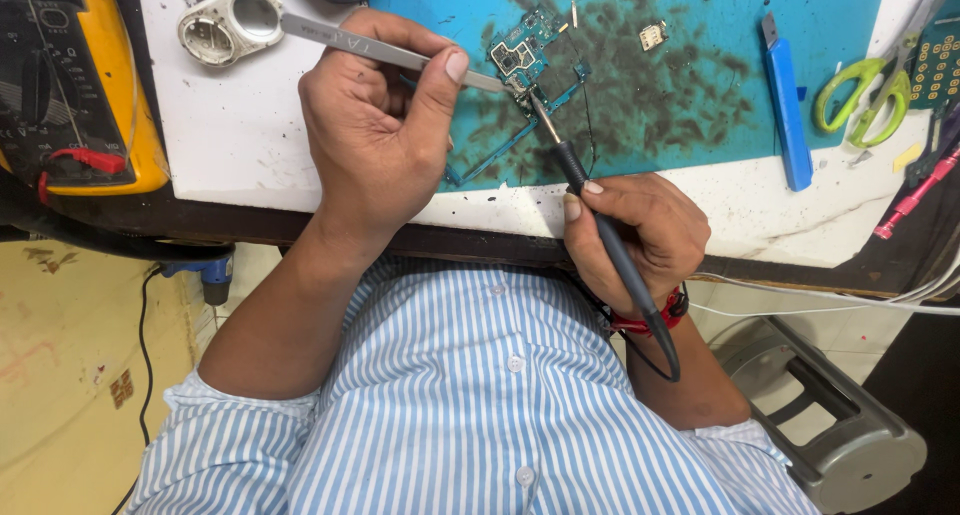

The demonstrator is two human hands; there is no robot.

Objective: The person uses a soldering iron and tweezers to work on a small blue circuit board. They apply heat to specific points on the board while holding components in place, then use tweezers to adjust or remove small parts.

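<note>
Striped blue-and-white shirt (470,415) filled the bottom of the view, with both bare forearms reaching up from it to the bench edge. Above it, the left hand (375,125) was curled closed around grey tweezers (385,47), thumb pressed on top of them, their tips reaching down to the right onto the board (522,53). The right hand (635,230) was wrapped around a black soldering iron (610,240), held like a pen, with its metal tip slanting up to the left and meeting the tweezer tips at the lower edge of the board. A red band (650,320) circled the right wrist, and the iron's cord looped down past it.

The board, small and blue-green, lay on a teal mat (700,35) that was heavily smeared with dark marks. The mat sat on a white benchtop (230,145). A small silver part (652,36) lay on the mat to the right of the board, apart from it. Farther right, a blue knife (785,105) rested across the mat's edge, and green-handled scissors (865,100) lay beyond it. A white round frame (230,20) lay at the top left, touching the rear end of the tweezers. A yellow multimeter (70,85) stood at the far left with a red probe plug in it. A grey stool (840,425) showed on the floor at lower right.
</note>
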